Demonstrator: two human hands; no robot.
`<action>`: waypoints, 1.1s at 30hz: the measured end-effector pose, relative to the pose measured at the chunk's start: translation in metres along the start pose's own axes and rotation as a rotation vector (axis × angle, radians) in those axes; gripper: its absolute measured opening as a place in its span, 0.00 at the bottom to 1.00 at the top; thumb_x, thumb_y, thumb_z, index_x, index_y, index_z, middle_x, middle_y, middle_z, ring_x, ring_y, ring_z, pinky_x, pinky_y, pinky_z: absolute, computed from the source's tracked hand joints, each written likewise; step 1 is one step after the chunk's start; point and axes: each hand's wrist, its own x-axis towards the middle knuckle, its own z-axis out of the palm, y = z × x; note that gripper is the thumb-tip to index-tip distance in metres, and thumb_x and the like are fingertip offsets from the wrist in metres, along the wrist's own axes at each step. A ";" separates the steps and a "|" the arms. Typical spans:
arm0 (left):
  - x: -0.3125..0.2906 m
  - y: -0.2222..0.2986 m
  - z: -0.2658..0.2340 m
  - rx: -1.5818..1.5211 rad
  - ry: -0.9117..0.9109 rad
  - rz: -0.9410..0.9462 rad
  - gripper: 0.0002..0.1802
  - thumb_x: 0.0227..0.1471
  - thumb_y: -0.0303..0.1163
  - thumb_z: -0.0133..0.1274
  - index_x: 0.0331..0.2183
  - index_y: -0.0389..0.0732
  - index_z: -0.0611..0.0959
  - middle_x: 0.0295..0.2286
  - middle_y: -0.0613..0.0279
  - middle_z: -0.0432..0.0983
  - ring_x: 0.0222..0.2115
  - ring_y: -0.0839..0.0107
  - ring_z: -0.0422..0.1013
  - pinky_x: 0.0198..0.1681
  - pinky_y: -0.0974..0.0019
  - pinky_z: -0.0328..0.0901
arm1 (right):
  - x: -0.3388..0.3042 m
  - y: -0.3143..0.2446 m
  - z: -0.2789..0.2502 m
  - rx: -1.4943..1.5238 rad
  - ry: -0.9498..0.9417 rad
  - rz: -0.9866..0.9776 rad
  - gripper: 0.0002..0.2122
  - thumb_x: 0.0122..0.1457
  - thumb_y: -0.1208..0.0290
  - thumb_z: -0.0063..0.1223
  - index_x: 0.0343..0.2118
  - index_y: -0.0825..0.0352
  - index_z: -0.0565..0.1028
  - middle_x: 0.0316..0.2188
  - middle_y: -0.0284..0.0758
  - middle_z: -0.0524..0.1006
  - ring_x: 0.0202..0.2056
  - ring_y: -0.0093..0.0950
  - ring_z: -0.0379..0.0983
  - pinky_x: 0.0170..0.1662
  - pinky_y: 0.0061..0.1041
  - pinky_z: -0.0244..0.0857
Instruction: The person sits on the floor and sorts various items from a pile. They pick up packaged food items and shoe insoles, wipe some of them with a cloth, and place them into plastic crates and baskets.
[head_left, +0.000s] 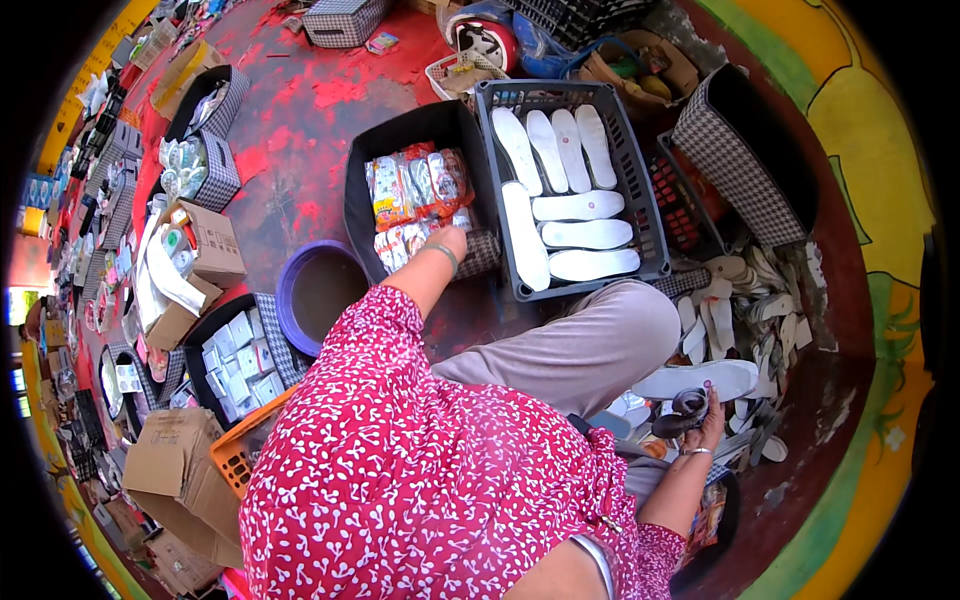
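Observation:
My left hand (449, 241) is closed at the near side of a black fabric bin (365, 150), against the packs in it. Its fingertips are hidden, and what they grip, if anything, does not show. Inside the bin lie clear and orange plastic packs (420, 185). At the lower right, my right hand (708, 427) is closed on a dark, glossy rolled thing (688, 408). Just beyond that hand lies a white insole (722, 377) with a small round mark; I cannot tell whether my fingers also touch it.
A grey plastic crate (655, 235) beside the bin holds several white insoles (577, 206). Loose insoles (725, 315) heap along the right wall. A purple basin (290, 300), a bin of small white boxes (240, 365) and a cardboard box (165, 450) stand at left. My bent leg (570, 345) lies between.

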 end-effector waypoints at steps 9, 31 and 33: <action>-0.011 -0.007 0.016 0.258 -0.254 0.210 0.16 0.45 0.26 0.45 0.38 0.36 0.79 0.38 0.46 0.74 0.41 0.53 0.71 0.43 0.58 0.66 | -0.005 -0.013 0.014 0.055 -0.020 -0.044 0.17 0.53 0.67 0.56 0.44 0.66 0.68 0.38 0.34 0.73 0.37 0.30 0.72 0.40 0.30 0.69; -0.167 0.444 -0.073 -1.349 -1.511 0.682 0.36 0.51 0.58 0.45 0.51 0.40 0.67 0.44 0.58 0.69 0.45 0.69 0.66 0.50 0.63 0.61 | -0.061 -0.134 0.028 0.612 -0.482 -0.114 0.20 0.53 0.69 0.54 0.47 0.72 0.67 0.38 0.38 0.74 0.39 0.31 0.73 0.44 0.30 0.68; -0.179 0.457 -0.054 -1.358 -1.584 0.652 0.33 0.51 0.56 0.46 0.50 0.42 0.68 0.41 0.58 0.71 0.41 0.69 0.70 0.45 0.65 0.65 | -0.046 -0.128 0.012 0.513 -0.381 -0.168 0.19 0.53 0.66 0.55 0.45 0.70 0.69 0.38 0.36 0.75 0.38 0.28 0.72 0.44 0.26 0.66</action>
